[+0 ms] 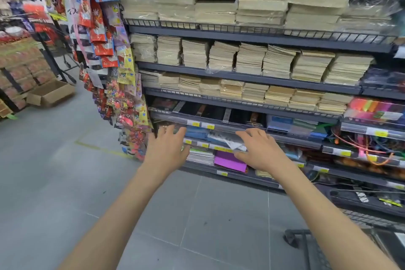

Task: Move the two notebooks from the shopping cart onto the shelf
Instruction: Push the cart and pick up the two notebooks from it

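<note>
View from a head camera in a shop aisle, looking down two bare forearms reaching toward a low shelf point(219, 126) crowded with stationery. The left hand point(168, 149) and the right hand point(256, 149) are both spread wide, fingers relaxed, and neither appears to be holding anything.

Just under the right hand's fingers, a flat clear-wrapped pack point(233, 141) lies on the shelf behind a row of yellow price tags. It may be one of the notebooks, though blur makes that uncertain, and it is unclear whether the fingers touch it. Blue packs point(197, 132) lie between the two hands on the same level. The left hand hovers near the shelf's left end.

The shopping cart point(306, 245) shows only as a dark wire corner at the lower right, behind the right forearm and well apart from both hands. No notebook is visible in that corner.

The task looks close to finished, with the placing likely done or in its last moment. Whether both notebooks are on the shelf cannot be confirmed.
</note>
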Tool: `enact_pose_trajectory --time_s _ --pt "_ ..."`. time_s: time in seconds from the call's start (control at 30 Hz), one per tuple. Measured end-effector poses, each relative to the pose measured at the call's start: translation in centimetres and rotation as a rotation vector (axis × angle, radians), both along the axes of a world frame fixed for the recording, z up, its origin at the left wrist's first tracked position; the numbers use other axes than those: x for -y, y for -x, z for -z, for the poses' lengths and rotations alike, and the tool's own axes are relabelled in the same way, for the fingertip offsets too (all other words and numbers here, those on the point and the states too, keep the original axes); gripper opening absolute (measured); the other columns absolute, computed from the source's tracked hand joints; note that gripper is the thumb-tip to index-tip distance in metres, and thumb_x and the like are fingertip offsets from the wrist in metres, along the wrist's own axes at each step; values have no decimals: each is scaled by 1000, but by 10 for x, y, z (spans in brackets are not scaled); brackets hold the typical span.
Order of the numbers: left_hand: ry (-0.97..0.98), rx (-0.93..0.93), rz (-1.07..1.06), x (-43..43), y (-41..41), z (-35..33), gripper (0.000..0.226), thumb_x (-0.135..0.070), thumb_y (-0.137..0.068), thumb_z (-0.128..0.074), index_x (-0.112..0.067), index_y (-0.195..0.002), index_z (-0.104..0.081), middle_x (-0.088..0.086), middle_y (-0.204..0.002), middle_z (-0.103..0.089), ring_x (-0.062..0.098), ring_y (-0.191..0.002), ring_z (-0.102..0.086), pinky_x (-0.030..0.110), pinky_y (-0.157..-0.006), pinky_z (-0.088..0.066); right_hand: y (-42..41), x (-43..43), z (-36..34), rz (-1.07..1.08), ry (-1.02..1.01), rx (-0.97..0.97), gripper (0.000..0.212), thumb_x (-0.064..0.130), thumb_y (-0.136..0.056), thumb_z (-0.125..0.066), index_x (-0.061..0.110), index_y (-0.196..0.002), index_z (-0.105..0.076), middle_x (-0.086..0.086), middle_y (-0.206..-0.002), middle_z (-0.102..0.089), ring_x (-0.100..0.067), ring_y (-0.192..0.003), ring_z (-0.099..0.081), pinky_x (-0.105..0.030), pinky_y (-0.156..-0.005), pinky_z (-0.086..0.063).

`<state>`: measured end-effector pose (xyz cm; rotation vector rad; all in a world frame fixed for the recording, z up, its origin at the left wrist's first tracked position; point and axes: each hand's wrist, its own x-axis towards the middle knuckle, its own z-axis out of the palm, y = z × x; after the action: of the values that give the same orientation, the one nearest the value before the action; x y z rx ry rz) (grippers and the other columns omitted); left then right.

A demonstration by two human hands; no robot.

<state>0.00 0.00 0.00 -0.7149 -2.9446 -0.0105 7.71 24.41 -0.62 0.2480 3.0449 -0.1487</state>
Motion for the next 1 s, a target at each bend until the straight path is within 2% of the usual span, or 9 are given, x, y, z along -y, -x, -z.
enact_pose_trajectory --time_s 0.43,0.63,0.73,1.0 --pt "53 54 201 -99 53 12 55 -46 -99 -47 -24 -149 -37 6 -145 -47 32 -135 -42 47 -105 -38 11 -77 28 207 62 46 72 52 -95 -54 25 -155 -27 -7 -158 -32 -29 -147 -25 -49 -116 -30" --pt "95 64 332 -184 82 23 52 -45 -99 -47 -24 -146 -39 5 -139 -50 30 -130 -45 46 -102 -42 9 -141 41 330 85 30 72 54 -96 -53 26 -156 -27 -8 -155 -35 -30 -146 -27 -49 -115 -31" --pt "117 77 406 -234 91 26 55 -46 -98 -48 -24 -148 -37 6 -143 -48 30 -133 -43 48 -105 -40 0 -176 46 410 99 33 71 53 -96 -52 25 -156 -26 -8 -155 -36 -30 -146 -27 -48 -114 -32" --pt "178 123 661 -365 77 51 54 -45 -98 -47 -23 -148 -39 7 -147 -47 31 -136 -42 48 -105 -39 -63 -254 77 710 200 74 66 52 -97 -52 22 -152 -32 -10 -153 -37 -31 -145 -27 -50 -115 -30"
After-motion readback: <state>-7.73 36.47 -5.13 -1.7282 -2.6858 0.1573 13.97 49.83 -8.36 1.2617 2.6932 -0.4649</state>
